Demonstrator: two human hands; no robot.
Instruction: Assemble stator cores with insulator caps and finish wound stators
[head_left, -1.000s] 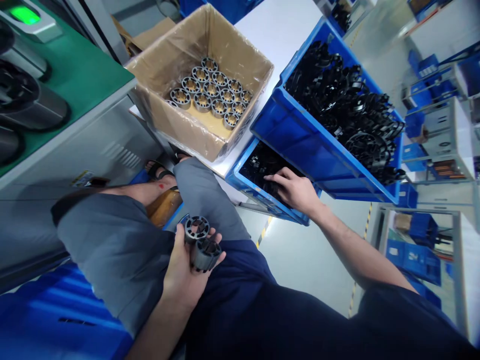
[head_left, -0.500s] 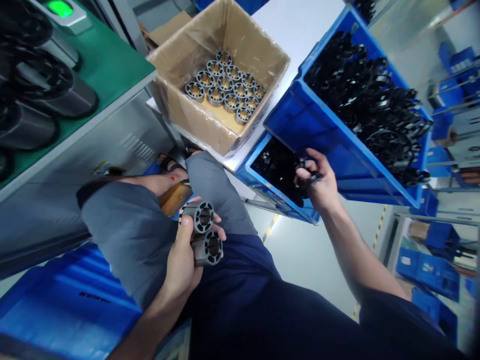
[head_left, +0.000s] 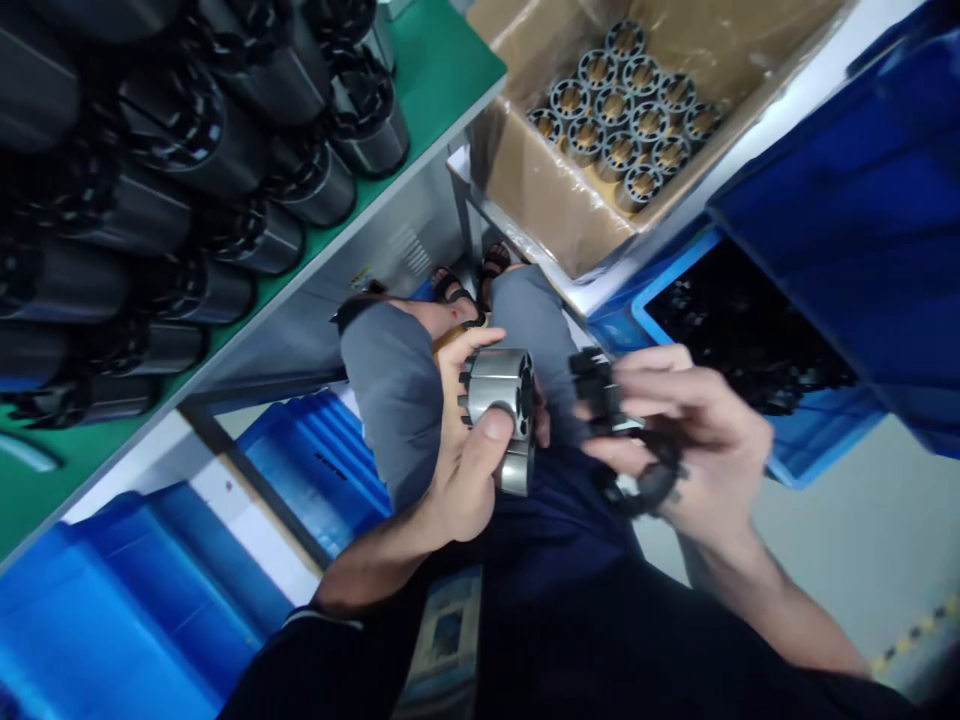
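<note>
Two metal rings [head_left: 498, 385] with slotted ends, one above the other, are gripped in my left hand [head_left: 469, 460], thumb across the upper one. Black teeth show along the upper ring's left edge. Just right of them my right hand [head_left: 697, 430] holds black plastic parts [head_left: 600, 390], blurred by motion; one curved piece hangs under the fingers. A narrow gap separates these parts from the rings.
At upper left, a green table [head_left: 442, 60] bears several dark cylinders [head_left: 367, 115]. A cardboard box [head_left: 540, 185] at the top holds several metal rings [head_left: 643, 185]. To the right stands a blue bin [head_left: 795, 465] of black parts [head_left: 750, 320].
My right hand has left the bin with black parts and come close to my left hand. My left hand has turned the rings sideways. The view has shifted toward the green table.
</note>
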